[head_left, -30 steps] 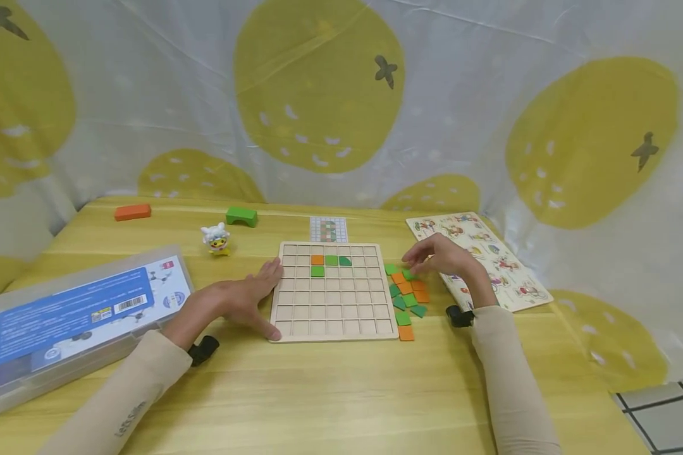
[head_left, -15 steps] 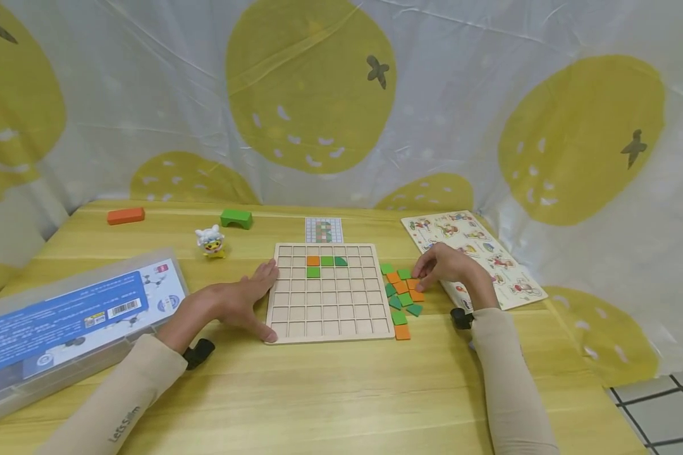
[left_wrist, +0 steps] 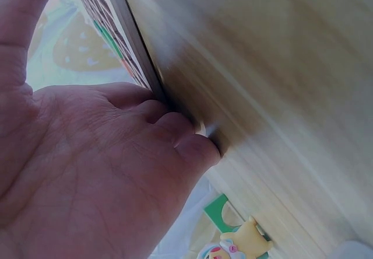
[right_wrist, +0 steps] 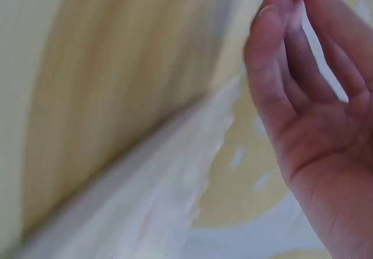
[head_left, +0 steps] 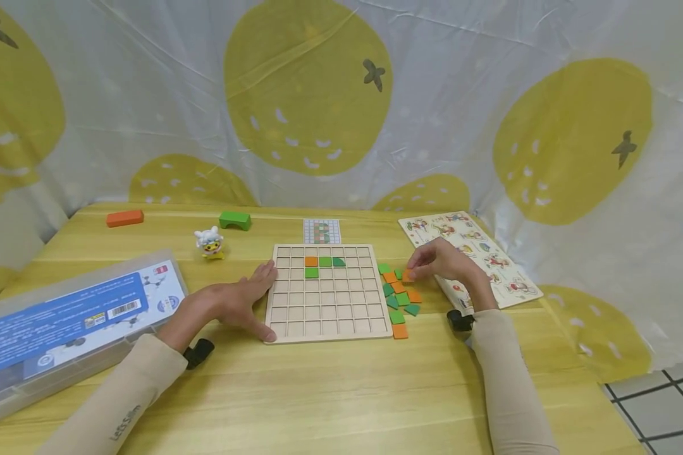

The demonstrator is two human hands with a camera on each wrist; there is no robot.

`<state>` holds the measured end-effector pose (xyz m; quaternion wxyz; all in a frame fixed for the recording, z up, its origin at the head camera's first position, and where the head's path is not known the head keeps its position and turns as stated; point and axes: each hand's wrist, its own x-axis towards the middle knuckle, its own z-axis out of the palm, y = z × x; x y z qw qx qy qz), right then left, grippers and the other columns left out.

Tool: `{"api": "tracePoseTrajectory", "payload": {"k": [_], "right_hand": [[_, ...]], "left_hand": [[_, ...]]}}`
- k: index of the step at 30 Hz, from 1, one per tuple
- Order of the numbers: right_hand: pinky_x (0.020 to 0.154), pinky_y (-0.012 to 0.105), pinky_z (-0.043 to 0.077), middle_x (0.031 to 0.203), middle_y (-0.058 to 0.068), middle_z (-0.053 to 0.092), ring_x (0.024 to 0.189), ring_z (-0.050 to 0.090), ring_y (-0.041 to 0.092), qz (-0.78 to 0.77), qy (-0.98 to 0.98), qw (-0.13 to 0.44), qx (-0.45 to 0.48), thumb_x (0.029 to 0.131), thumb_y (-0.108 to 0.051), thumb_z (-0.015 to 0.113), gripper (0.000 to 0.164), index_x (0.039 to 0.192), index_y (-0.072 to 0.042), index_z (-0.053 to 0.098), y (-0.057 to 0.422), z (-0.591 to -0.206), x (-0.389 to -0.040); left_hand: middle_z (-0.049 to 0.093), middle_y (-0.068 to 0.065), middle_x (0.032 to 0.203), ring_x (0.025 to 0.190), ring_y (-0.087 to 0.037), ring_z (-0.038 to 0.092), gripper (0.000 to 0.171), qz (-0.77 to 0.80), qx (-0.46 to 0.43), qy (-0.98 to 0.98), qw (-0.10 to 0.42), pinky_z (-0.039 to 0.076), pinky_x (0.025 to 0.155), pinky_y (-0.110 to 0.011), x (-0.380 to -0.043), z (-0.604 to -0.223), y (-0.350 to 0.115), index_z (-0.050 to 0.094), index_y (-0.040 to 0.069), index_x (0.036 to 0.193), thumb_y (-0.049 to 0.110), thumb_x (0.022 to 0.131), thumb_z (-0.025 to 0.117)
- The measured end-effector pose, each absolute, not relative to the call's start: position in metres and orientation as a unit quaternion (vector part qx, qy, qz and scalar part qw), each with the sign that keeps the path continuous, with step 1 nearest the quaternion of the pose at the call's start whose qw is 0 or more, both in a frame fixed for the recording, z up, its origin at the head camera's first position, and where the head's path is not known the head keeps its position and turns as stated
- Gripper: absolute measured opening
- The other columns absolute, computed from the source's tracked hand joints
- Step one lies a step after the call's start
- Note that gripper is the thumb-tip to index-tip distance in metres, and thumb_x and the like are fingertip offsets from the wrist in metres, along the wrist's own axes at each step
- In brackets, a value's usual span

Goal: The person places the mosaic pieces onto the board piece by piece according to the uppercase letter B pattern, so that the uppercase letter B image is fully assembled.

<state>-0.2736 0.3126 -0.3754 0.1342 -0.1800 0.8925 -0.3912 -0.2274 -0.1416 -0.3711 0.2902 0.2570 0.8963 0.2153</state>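
A wooden grid board lies flat in the middle of the table. In its upper rows sit an orange square, two green squares and a green rounded piece. My left hand rests against the board's left edge, thumb at the near corner and fingers farther up. My right hand pinches an orange square tile over the loose tiles to the right of the board. In the right wrist view only a bit of orange shows at the fingertips. Several green and orange tiles lie scattered there.
A small pattern card lies behind the board. A picture puzzle board is at the right, a plastic case at the left. A toy figure, green arch block and orange block stand at the back left.
My right hand has come down to the loose tiles, taken hold of an orange square and shifted it slightly away from the others. My left hand has stayed at the board's edge.
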Motion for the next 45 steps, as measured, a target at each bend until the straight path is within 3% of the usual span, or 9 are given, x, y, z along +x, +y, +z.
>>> {"api": "tracePoseTrajectory", "payload": {"k": [8, 12, 18, 26, 33, 39, 45], "right_hand": [[0.081, 0.061, 0.064, 0.094, 0.015, 0.080, 0.083, 0.076, 0.040, -0.485, 0.847, 0.148, -0.160, 0.101, -0.007, 0.077, 0.014, 0.110, 0.002, 0.083, 0.234, -0.364, -0.273], [0.084, 0.059, 0.064, 0.093, 0.015, 0.080, 0.081, 0.077, 0.038, -0.514, 0.835, 0.148, -0.126, 0.100, -0.003, 0.076, 0.014, 0.110, 0.004, 0.082, 0.199, -0.364, -0.277], [0.085, 0.046, 0.066, 0.094, 0.020, 0.080, 0.075, 0.079, 0.030, -0.513, 0.843, 0.145, -0.070, 0.097, 0.003, 0.077, 0.013, 0.109, 0.007, 0.082, 0.175, -0.371, -0.284], [0.071, 0.039, 0.067, 0.090, 0.018, 0.081, 0.064, 0.077, 0.022, -0.495, 0.861, 0.112, -0.018, 0.092, 0.003, 0.083, 0.005, 0.096, 0.006, 0.082, 0.166, -0.379, -0.286], [0.070, 0.038, 0.067, 0.085, 0.016, 0.081, 0.066, 0.078, 0.024, -0.479, 0.872, 0.104, 0.002, 0.088, 0.002, 0.087, 0.007, 0.093, 0.004, 0.083, 0.165, -0.380, -0.286], [0.080, 0.047, 0.067, 0.091, 0.017, 0.081, 0.077, 0.080, 0.032, -0.486, 0.866, 0.109, -0.038, 0.093, 0.000, 0.084, 0.010, 0.101, 0.005, 0.083, 0.177, -0.370, -0.281], [0.092, 0.055, 0.063, 0.105, 0.019, 0.081, 0.092, 0.079, 0.039, -0.490, 0.853, 0.117, -0.138, 0.096, -0.002, 0.080, 0.023, 0.115, 0.011, 0.078, 0.228, -0.362, -0.276]], "left_hand": [[-0.016, -0.026, 0.177, 0.163, -0.052, -0.006, 0.137, 0.216, 0.257, 0.895, 0.294, 0.008, 0.129, -0.069, -0.228, -0.373, -0.144, -0.001, -0.007, 0.169, 0.051, 0.085, 0.091], [-0.017, -0.025, 0.177, 0.162, -0.054, -0.005, 0.138, 0.214, 0.256, 0.896, 0.294, 0.008, 0.129, -0.069, -0.229, -0.372, -0.144, -0.001, -0.005, 0.170, 0.052, 0.085, 0.091], [-0.016, -0.025, 0.177, 0.162, -0.053, -0.005, 0.137, 0.215, 0.254, 0.896, 0.295, 0.009, 0.130, -0.068, -0.229, -0.372, -0.142, 0.000, -0.005, 0.170, 0.051, 0.085, 0.091], [-0.015, -0.025, 0.178, 0.162, -0.054, -0.004, 0.136, 0.216, 0.253, 0.895, 0.296, 0.009, 0.129, -0.069, -0.227, -0.370, -0.141, 0.001, -0.006, 0.170, 0.050, 0.085, 0.091], [-0.015, -0.025, 0.177, 0.162, -0.054, -0.004, 0.136, 0.215, 0.256, 0.895, 0.295, 0.009, 0.129, -0.069, -0.228, -0.370, -0.141, 0.001, -0.006, 0.170, 0.050, 0.085, 0.091], [-0.014, -0.026, 0.178, 0.163, -0.052, -0.005, 0.136, 0.214, 0.257, 0.896, 0.293, 0.009, 0.129, -0.069, -0.228, -0.372, -0.141, 0.001, -0.006, 0.170, 0.050, 0.085, 0.091], [-0.015, -0.025, 0.177, 0.163, -0.050, -0.006, 0.136, 0.214, 0.257, 0.895, 0.293, 0.008, 0.130, -0.068, -0.229, -0.372, -0.141, 0.001, -0.007, 0.170, 0.050, 0.085, 0.091]]}}
